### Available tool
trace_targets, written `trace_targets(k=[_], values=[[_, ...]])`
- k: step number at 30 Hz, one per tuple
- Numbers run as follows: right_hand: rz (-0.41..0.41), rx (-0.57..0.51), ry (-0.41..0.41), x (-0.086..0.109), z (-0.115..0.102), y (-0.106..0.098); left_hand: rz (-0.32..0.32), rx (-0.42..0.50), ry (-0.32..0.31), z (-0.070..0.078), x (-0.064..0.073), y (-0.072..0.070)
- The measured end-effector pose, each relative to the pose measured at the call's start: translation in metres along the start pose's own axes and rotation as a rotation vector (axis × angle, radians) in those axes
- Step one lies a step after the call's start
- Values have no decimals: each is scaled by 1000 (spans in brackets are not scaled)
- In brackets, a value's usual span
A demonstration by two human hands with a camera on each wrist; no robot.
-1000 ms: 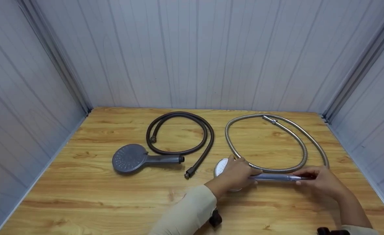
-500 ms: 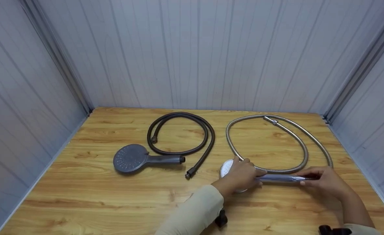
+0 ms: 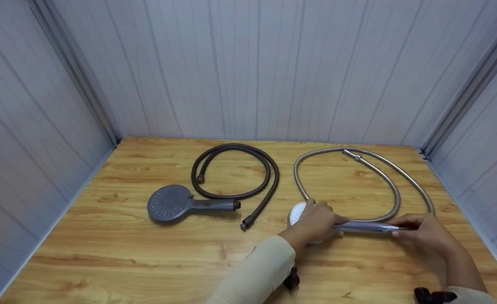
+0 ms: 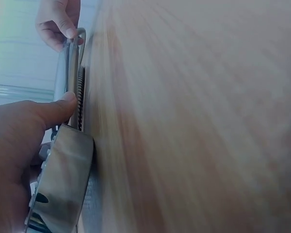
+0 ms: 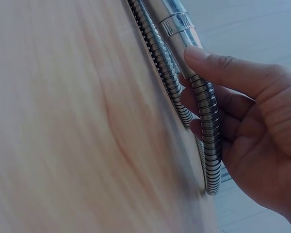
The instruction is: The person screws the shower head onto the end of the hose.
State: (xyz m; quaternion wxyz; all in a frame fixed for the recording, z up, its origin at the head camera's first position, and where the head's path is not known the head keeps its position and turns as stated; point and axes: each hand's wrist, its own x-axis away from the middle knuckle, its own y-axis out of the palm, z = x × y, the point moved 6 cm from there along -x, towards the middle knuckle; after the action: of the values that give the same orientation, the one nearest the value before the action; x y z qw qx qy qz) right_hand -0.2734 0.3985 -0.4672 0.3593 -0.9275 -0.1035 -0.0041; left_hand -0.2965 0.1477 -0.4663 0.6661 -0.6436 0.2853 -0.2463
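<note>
My left hand [image 3: 318,222] grips a chrome shower head [image 3: 363,227] around its neck. Its white spray face [image 3: 297,212] shows partly past the fingers. The left wrist view has the thumb on the handle, just above the round head [image 4: 65,160]. At the handle's other end, my right hand [image 3: 424,234] pinches the cone-shaped hose nut [image 5: 183,44] between thumb and fingers. That nut meets the handle with a thin seam, and the silver shower hose [image 5: 208,124] bends down from it past the palm. The hose loops [image 3: 396,198] across the table behind both hands.
A dark grey shower head [image 3: 170,204] lies left of the hands, its handle pointing right. Behind it is a coiled dark hose [image 3: 276,177] with a fitting at each end. Panelled walls [image 3: 257,71] enclose the wooden table [image 3: 147,266] at the back and sides.
Both hands have shifted slightly to the right together with the chrome shower head. Their hold looks the same. The dark shower head and dark hose stay in place.
</note>
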Motion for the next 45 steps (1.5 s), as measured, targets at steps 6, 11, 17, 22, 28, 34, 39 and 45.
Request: trace_targets(k=[6,11,17,22,28,34,39,45], values=[[15,34,-19,-2,-3,-1,41,-42,18,-2,0,-2],[-1,44,0,-2,-2,0,86,-21,43,-2,0,-5],[-21,50,19,-1,0,4,82,2,53,-2,1,-8],[-35,72,-35,0,-3,7,86,17,51,-4,2,-12],[-34,73,-34,2,-7,9,72,33,24,-6,4,-20],[-1,56,-71,4,-15,10,74,49,8,-9,4,-26],[41,63,-127,6,-26,11,99,88,13,-13,7,-32],[119,89,-204,10,-35,12,215,132,33,-20,14,-42]])
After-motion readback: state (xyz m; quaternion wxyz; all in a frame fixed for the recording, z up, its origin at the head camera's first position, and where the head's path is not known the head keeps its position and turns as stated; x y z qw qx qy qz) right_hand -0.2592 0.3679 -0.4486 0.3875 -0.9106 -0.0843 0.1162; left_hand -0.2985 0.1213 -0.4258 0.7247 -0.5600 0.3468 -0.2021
